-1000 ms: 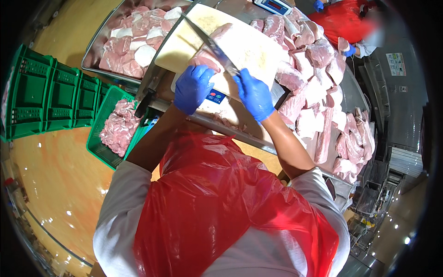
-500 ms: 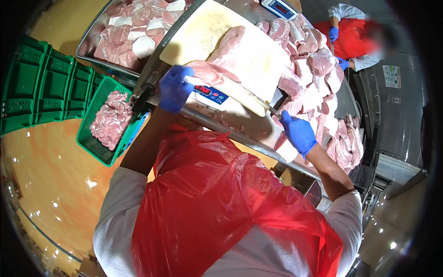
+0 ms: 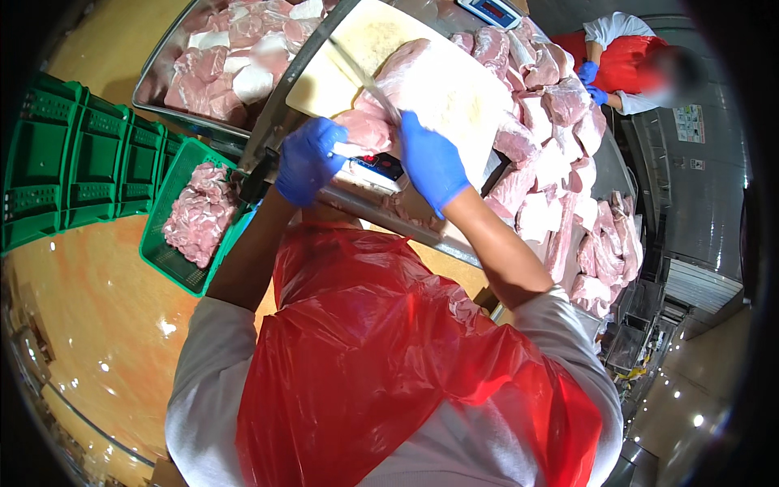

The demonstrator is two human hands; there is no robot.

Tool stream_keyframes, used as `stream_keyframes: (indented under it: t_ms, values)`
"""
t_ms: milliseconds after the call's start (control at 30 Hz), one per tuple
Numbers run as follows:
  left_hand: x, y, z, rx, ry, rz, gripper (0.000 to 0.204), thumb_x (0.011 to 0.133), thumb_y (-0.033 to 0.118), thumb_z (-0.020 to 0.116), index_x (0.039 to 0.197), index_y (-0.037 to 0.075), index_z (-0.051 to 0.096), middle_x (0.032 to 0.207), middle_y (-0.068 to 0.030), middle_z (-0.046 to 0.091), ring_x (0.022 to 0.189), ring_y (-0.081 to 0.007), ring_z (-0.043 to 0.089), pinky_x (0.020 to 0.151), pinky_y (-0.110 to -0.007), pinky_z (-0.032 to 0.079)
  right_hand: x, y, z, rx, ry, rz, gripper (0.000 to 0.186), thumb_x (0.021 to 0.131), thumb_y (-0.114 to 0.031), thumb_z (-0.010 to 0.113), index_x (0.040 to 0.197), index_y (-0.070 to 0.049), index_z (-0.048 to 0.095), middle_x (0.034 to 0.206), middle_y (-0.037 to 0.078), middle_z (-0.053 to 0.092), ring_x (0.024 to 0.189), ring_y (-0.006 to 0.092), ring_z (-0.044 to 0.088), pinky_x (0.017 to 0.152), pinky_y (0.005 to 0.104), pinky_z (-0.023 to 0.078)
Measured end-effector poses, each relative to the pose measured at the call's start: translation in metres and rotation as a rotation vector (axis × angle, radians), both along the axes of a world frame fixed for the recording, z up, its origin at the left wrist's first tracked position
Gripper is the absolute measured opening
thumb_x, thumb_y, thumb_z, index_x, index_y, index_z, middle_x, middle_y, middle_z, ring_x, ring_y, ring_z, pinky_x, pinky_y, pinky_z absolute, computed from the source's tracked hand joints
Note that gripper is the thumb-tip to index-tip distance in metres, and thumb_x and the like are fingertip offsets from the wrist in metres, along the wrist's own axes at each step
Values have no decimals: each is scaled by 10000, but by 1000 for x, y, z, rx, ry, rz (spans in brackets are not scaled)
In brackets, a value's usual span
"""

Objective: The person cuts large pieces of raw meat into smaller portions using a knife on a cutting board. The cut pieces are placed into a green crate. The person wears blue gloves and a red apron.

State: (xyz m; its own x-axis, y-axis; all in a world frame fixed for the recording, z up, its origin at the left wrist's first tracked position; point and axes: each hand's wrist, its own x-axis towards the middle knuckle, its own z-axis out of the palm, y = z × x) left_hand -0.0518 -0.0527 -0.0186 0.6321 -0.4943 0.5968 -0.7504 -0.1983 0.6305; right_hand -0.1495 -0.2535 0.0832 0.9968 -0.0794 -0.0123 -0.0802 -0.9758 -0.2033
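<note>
My left hand (image 3: 311,161), in a blue glove, is closed on the near end of a piece of raw meat (image 3: 363,132). A pale strip pokes out past its fingers. My right hand (image 3: 434,165), gloved alike, is wrapped around a knife (image 3: 355,63); its handle is hidden in the grip. The blade points up and left, crossing over a larger piece of meat (image 3: 404,71) that lies on the white cutting board (image 3: 466,105). Whether the blade touches meat I cannot tell. Below the board's near edge, a scale (image 3: 377,166) with a lit red display is partly covered.
Many cuts of meat (image 3: 540,150) are heaped on the metal table to the right. A metal tub (image 3: 146,96) of meat stands far left, and a green crate (image 3: 150,235) of trimmings nearer. Green crates (image 3: 97,154) line the left. A co-worker (image 3: 621,61) stands far right; another scale (image 3: 491,12) is at the back.
My right hand has swung left and inward with the knife, whose blade now points away over the board. The meat in my left hand looks more bunched. The co-worker's hands have come together.
</note>
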Motion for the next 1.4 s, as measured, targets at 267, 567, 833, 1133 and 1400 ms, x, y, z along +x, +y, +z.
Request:
stream_keyframes:
  t_ms: [267, 567, 833, 1133, 1400]
  values:
    - [34, 81, 15, -530, 214, 165, 309, 677, -43, 660, 971, 49, 652, 964, -40, 634, 919, -185, 616, 859, -328, 498, -150, -109, 61, -196, 407, 14, 268, 974, -120, 545, 1222, -49, 471, 754, 238, 647, 683, 448, 654, 580, 509, 514]
    - [39, 318, -68, 1151, 347, 548, 713, 769, 20, 707, 1443, 37, 471, 1426, -328, 456, 1328, -440, 466, 1115, -479, 404, -164, -57, -20, 425, -212, -495, 183, 1013, -136, 586, 1078, 34, 575, 756, 169, 697, 630, 241, 688, 564, 367, 499]
    - [104, -25, 90, 220, 393, -116, 659, 894, 387, 723, 1405, 15, 534, 1309, -154, 633, 1135, -226, 634, 978, -346, 499, -142, -87, -19, 408, -499, -458, 236, 1046, -215, 575, 1091, 16, 598, 676, 48, 635, 519, 67, 513, 469, 253, 420]
    - [98, -212, 70, 685, 136, -434, 907, 667, 384, 835, 1443, 67, 490, 1332, -209, 605, 1225, -343, 587, 1052, -391, 457, -175, -79, -23, 560, -465, -628, 238, 1043, -180, 561, 1156, 29, 560, 665, 94, 635, 554, 152, 597, 527, 311, 474]
    - [89, -131, 65, 178, 346, -433, 685, 815, 174, 763, 1433, 41, 500, 1383, -174, 585, 1238, -335, 582, 1036, -380, 469, -181, -78, -28, 411, -394, -493, 202, 1037, -165, 560, 1126, 16, 564, 685, 127, 657, 558, 223, 638, 529, 342, 488]
